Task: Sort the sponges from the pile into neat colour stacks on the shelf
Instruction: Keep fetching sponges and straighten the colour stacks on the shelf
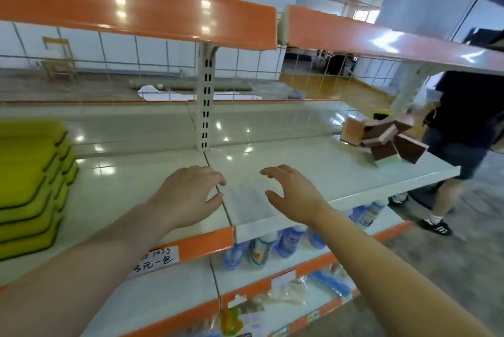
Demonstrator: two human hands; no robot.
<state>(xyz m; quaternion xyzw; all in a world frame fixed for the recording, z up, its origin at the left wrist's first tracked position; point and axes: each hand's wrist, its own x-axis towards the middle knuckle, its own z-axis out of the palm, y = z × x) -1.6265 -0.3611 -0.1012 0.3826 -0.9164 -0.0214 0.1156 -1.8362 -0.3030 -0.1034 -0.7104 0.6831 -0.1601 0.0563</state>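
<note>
left hand [188,194] – fingers spread, nothing held | right hand [293,193] – likewise | yellow sponges [30,186] stacked far left | brown sponges [381,137] jumbled far right, well apart from both on shelf [313,162]

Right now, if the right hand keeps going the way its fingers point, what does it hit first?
Probably the left hand: the right hand has its fingers pointing left across bare shelf, nothing between. Depth is unclear, so it might pass beside it.
</note>
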